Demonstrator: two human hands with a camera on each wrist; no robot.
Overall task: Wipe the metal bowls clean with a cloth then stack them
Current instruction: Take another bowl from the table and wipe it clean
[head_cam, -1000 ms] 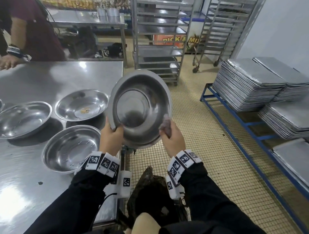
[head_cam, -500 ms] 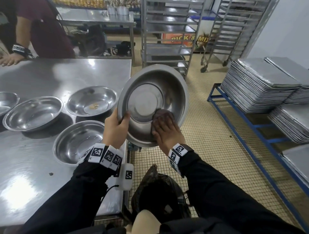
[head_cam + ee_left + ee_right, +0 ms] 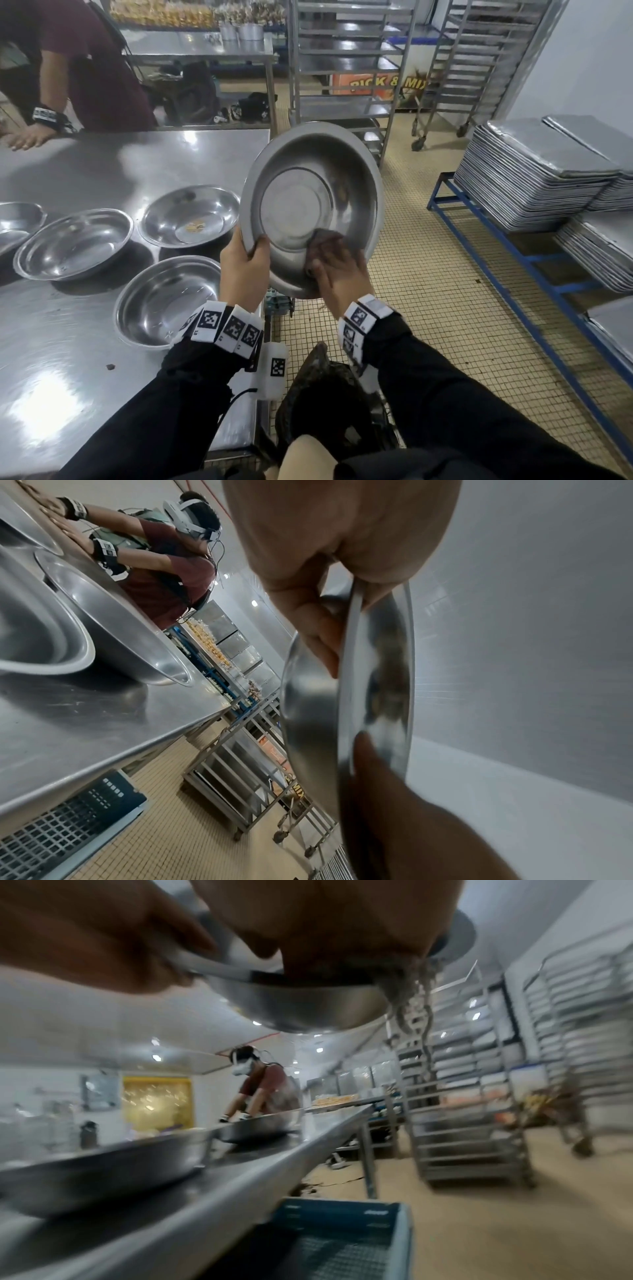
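I hold a metal bowl (image 3: 308,205) tilted up off the table's right edge, its inside facing me. My left hand (image 3: 245,260) grips its lower left rim, thumb inside; the left wrist view shows the fingers (image 3: 308,620) behind that bowl (image 3: 315,710). My right hand (image 3: 337,270) holds a dark cloth (image 3: 325,238) pressed against the lower inside wall. In the right wrist view the cloth (image 3: 407,988) hangs frayed over the rim of the bowl (image 3: 298,1007). Three more bowls (image 3: 168,301) (image 3: 190,216) (image 3: 73,243) lie apart on the steel table (image 3: 68,377); a further one (image 3: 17,219) is cut off at the left.
Another person (image 3: 85,68) leans on the table's far end, a hand (image 3: 27,137) on it. Wheeled racks (image 3: 342,68) stand behind. Stacked metal trays (image 3: 531,178) sit on a blue frame at the right. A black bag (image 3: 329,404) and a blue crate (image 3: 342,1231) are on the floor by my legs.
My right hand has carried the cloth from the bowl's right rim down into its lower inside and rubs there. The left hand keeps its grip on the tilted bowl.
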